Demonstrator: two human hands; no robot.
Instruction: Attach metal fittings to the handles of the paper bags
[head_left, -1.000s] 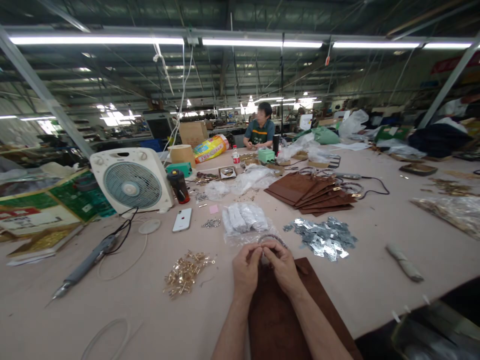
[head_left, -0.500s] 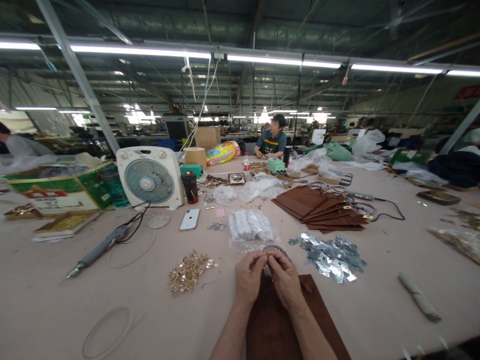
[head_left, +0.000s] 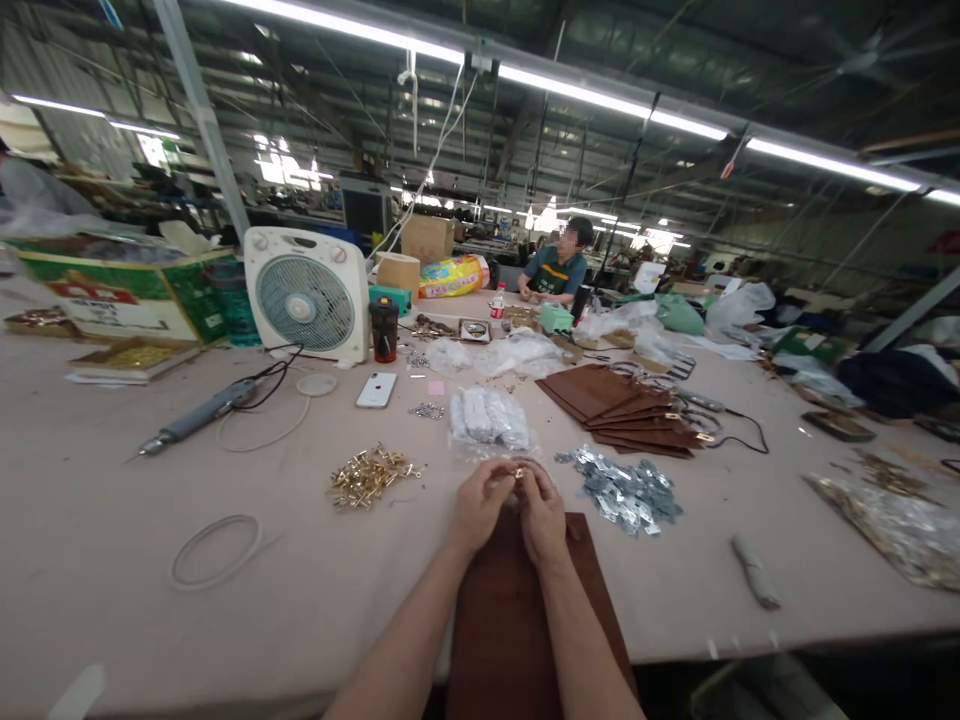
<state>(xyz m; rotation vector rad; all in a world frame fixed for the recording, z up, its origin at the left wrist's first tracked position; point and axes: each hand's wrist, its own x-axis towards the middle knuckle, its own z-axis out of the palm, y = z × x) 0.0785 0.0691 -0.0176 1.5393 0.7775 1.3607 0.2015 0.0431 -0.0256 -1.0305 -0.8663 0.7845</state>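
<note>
My left hand (head_left: 480, 503) and my right hand (head_left: 543, 512) meet at the top of a brown bag piece (head_left: 499, 620). Both hands are closed, their fingertips pinching a small gold metal fitting (head_left: 519, 473) between them. Part of a dark curved strap shows behind the fingers; its ends are hidden. The brown piece lies flat under my wrists and reaches over the table's near edge. To the left of my hands is a heap of gold metal fittings (head_left: 369, 477). Thin silver metal plates (head_left: 626, 490) lie in a pile on the right.
Stacked brown bags (head_left: 622, 405) lie beyond the silver plates. A clear plastic packet (head_left: 489, 420) is just past my hands. On the left are a corded electric screwdriver (head_left: 196, 415), a phone (head_left: 376, 390), a tumbler (head_left: 385, 330) and a box fan (head_left: 306, 300). A co-worker (head_left: 556, 270) sits across the table.
The view has tilted downward and rolled, so the table stands higher in the picture. My hands stay together at the fitting, and the gold piece now shows more clearly between the fingertips.
</note>
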